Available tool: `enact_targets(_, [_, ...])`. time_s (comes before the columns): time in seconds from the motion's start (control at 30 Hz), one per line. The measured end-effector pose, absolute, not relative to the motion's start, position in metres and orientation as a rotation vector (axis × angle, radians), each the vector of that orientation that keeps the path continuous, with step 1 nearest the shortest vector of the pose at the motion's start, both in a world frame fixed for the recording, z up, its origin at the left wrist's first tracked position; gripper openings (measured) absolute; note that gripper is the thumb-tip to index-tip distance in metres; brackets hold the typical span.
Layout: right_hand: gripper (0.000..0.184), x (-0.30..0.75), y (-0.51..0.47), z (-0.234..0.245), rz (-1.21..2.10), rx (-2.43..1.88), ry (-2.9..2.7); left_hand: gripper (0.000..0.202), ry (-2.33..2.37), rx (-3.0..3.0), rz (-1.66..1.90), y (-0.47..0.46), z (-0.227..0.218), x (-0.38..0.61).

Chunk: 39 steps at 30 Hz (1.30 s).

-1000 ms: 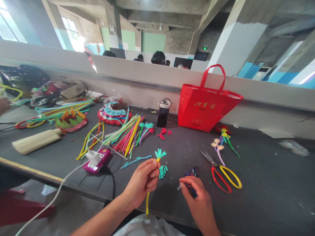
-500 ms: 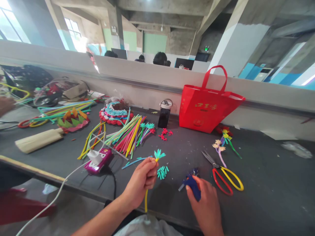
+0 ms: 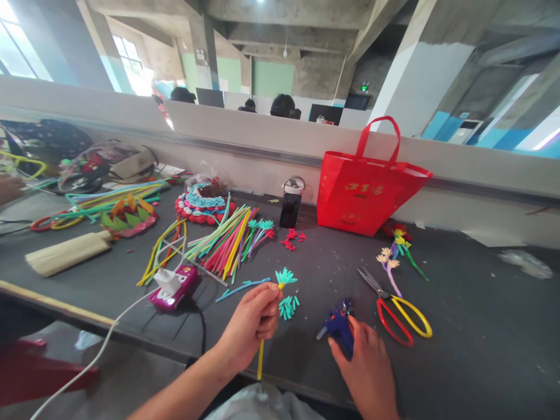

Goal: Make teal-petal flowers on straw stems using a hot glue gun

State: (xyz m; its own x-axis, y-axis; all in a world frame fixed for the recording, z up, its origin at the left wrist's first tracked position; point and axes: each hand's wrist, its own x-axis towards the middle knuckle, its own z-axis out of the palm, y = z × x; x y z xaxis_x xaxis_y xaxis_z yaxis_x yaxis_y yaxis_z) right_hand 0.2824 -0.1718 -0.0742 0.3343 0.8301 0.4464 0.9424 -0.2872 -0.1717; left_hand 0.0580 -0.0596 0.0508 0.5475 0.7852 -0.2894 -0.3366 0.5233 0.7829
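My left hand (image 3: 252, 322) pinches a yellow stem (image 3: 261, 361) topped with a teal paper flower (image 3: 285, 276), held upright above the table's near edge. A small heap of teal petals (image 3: 289, 305) lies just right of that hand. My right hand (image 3: 366, 370) is wrapped round the grip of a blue glue gun (image 3: 337, 322), whose nozzle points left toward the flower. Red and yellow scissors (image 3: 400, 314) lie open on the table to the right of the glue gun.
A bundle of coloured strips (image 3: 227, 236), a purple power strip (image 3: 174, 284) with a white cable, a dark bottle (image 3: 290, 202) and a red tote bag (image 3: 366, 186) stand on the grey table (image 3: 472, 326). Finished paper flowers (image 3: 396, 252) lie at right. Another person's hand (image 3: 7, 188) shows far left.
My right hand has closed on the blue glue gun and lifted it slightly off the table. My left hand with the flower stem has stayed almost still.
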Motion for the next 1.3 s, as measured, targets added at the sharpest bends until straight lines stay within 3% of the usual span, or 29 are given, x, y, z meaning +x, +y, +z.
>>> enact_targets(0.3, [0.046, 0.299, -0.174, -0.083, -0.373, -2.288, -1.608, 0.02, 0.737, 0.786, 0.823, -0.063, 0.053, 0.057])
enact_targets(0.6, [0.037, 0.299, -0.173, -0.068, -0.071, -2.347, -1.408, 0.025, 0.763, 0.817, 0.886, -0.062, 0.054, 0.056])
enact_targets(0.9, [0.049, 0.31, -0.188, -0.046, 0.657, -1.713, -0.715, 0.025, 0.734, 0.754, 0.829, -0.059, 0.052, 0.055])
enact_targets(1.03, [0.044, 0.297, -0.196, -0.023, 0.972, -1.275, -0.578, 0.027, 0.735, 0.755, 0.817, -0.06, 0.054, 0.059])
enact_targets(1.23, [0.054, 0.25, -0.192, -0.004, 0.981, -1.202, -0.561, 0.027, 0.736, 0.769, 0.782, -0.063, 0.055, 0.062])
enact_targets(1.3, [0.048, 0.235, -0.189, 0.001, 0.955, -1.191, -0.61, 0.026, 0.723, 0.766, 0.787, -0.063, 0.055, 0.063])
